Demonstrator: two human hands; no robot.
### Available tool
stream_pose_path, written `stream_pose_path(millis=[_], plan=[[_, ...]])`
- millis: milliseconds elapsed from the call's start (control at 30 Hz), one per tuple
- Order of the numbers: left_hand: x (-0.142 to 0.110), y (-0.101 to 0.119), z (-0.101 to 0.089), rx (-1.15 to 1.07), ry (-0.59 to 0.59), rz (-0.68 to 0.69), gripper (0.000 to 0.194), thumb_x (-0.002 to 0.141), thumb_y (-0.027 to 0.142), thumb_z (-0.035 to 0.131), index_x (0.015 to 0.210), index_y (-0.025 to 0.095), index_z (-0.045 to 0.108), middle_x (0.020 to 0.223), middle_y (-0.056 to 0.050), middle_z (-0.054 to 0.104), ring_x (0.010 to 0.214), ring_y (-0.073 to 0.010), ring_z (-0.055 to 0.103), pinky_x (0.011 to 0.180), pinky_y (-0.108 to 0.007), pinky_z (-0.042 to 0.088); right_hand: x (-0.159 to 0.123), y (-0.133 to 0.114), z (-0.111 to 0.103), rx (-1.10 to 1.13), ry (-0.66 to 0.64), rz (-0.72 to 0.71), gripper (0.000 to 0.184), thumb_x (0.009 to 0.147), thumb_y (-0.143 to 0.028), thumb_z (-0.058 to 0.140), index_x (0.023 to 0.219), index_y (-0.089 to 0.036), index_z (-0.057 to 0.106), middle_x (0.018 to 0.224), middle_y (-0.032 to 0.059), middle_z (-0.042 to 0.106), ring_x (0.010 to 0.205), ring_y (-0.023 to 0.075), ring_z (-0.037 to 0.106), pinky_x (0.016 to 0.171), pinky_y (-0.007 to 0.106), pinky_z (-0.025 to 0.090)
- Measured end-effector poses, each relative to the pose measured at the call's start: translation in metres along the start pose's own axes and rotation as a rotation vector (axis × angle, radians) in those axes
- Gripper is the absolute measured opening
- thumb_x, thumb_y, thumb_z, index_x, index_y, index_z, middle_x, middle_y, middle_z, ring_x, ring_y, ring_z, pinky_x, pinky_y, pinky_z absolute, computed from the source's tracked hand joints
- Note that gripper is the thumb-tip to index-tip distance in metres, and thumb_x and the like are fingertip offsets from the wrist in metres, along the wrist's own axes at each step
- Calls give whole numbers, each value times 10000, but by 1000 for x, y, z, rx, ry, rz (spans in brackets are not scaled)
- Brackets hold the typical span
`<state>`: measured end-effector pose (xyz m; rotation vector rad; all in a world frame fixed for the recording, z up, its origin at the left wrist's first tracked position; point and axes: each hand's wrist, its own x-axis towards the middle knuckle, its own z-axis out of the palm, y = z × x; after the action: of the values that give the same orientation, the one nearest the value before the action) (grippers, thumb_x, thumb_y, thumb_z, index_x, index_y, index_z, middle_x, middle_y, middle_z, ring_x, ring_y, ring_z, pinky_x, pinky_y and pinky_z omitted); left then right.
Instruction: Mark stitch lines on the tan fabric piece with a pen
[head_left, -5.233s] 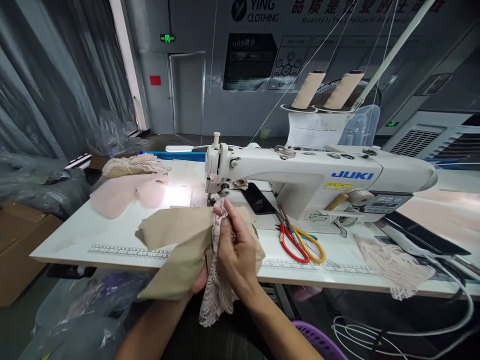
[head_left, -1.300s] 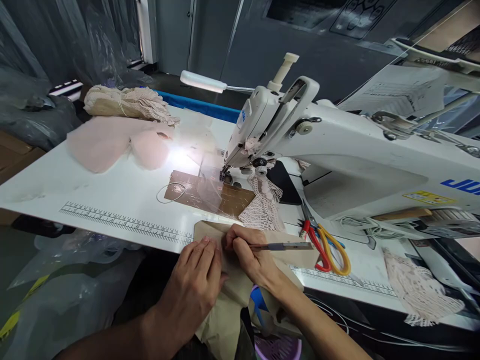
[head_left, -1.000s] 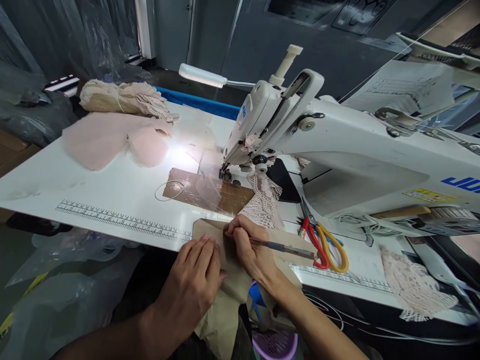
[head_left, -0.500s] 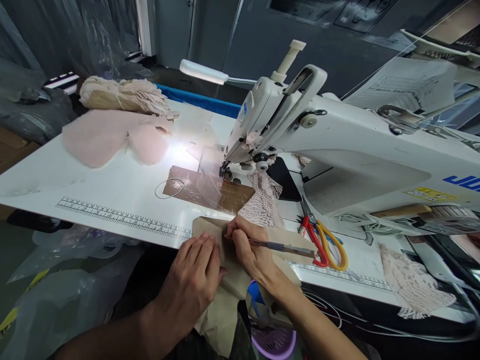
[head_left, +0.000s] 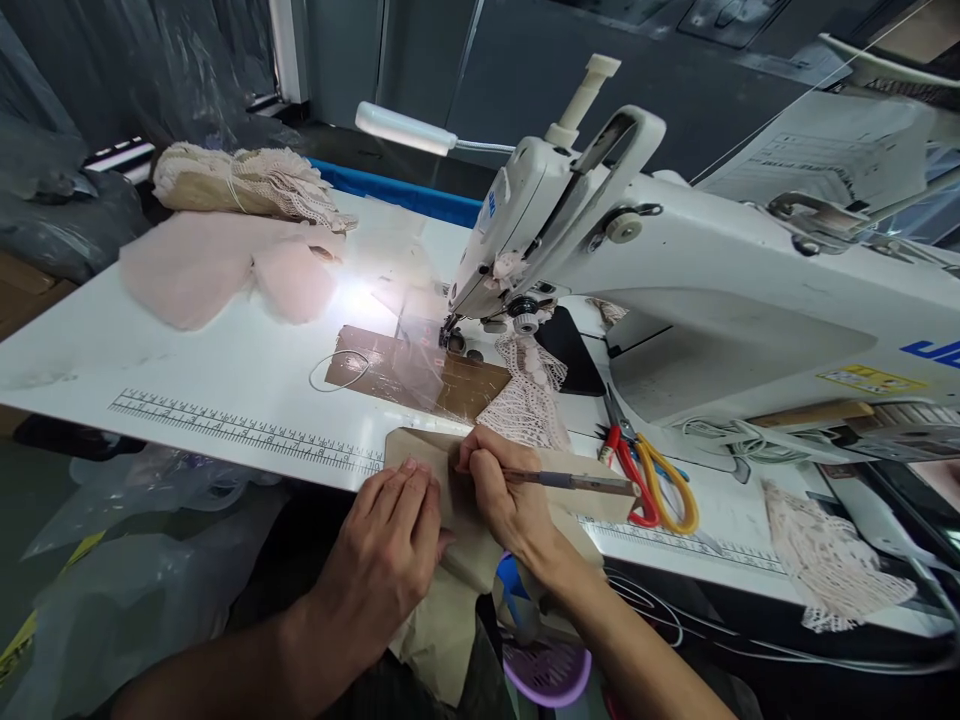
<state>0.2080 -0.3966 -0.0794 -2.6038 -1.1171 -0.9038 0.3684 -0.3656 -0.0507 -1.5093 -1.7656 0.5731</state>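
My left hand point(head_left: 394, 535) lies with its fingers extended on a sheet of brown paper point(head_left: 442, 580) at the table's front edge, pressing it down. In my right hand point(head_left: 510, 500) is a slim pen point(head_left: 574, 481), gripped between thumb and fingers. Its tip end points left toward the paper, partly hidden by my fingers, and its rear end sticks out to the right. The paper drapes down over the edge toward my lap. Just beyond my right hand, a strip of pale pink lace point(head_left: 529, 400) lies by the sewing machine point(head_left: 517, 250).
Red-handled snips point(head_left: 634, 475) and yellow-handled scissors point(head_left: 670, 485) lie right of the pen. Pale pink fabric point(head_left: 195, 270) and a tied lace bundle point(head_left: 240, 185) rest at the far left. A ruler strip point(head_left: 247, 430) runs along the front edge. Below hangs a purple basket point(head_left: 551, 680).
The view has shifted slightly. My right hand and the pen have barely moved, and my left hand stays on the paper.
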Motion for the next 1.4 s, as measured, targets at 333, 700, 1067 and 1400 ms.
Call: stream_pose_path(millis=[333, 700, 1067, 1400], plan=[[0, -1, 1, -11, 34, 4, 246, 937, 165, 530, 1084, 0, 638, 1054, -183, 694, 971, -276, 665, 864, -409, 549, -3, 2, -2, 52, -30, 21, 218, 836, -195, 349, 628, -213, 412, 537, -42, 410, 491, 117, 353, 501, 283, 240], [0, -1, 0, 1, 27, 1, 249, 941, 174, 514, 1104, 19, 621, 1059, -181, 698, 974, -274, 671, 853, -412, 553, -2, 4, 1, 39, 48, 20, 238, 838, -192, 345, 609, -216, 405, 552, -27, 436, 515, 126, 377, 508, 285, 269], [-1, -1, 1, -16, 19, 2, 257, 925, 182, 555, 1102, 8, 620, 1057, -189, 694, 961, -278, 673, 854, -425, 561, -3, 3, -1, 109, 15, 67, 226, 816, -214, 371, 602, -214, 443, 543, -28, 454, 509, 126, 384, 508, 275, 295], [0, -1, -1, -10, 8, 3, 261, 929, 180, 551, 1112, 6, 618, 1062, -186, 690, 959, -279, 670, 856, -422, 555, -1, 3, 1, 78, 101, 54, 245, 806, -194, 358, 570, -218, 421, 511, -30, 417, 482, 125, 357, 486, 277, 271]])
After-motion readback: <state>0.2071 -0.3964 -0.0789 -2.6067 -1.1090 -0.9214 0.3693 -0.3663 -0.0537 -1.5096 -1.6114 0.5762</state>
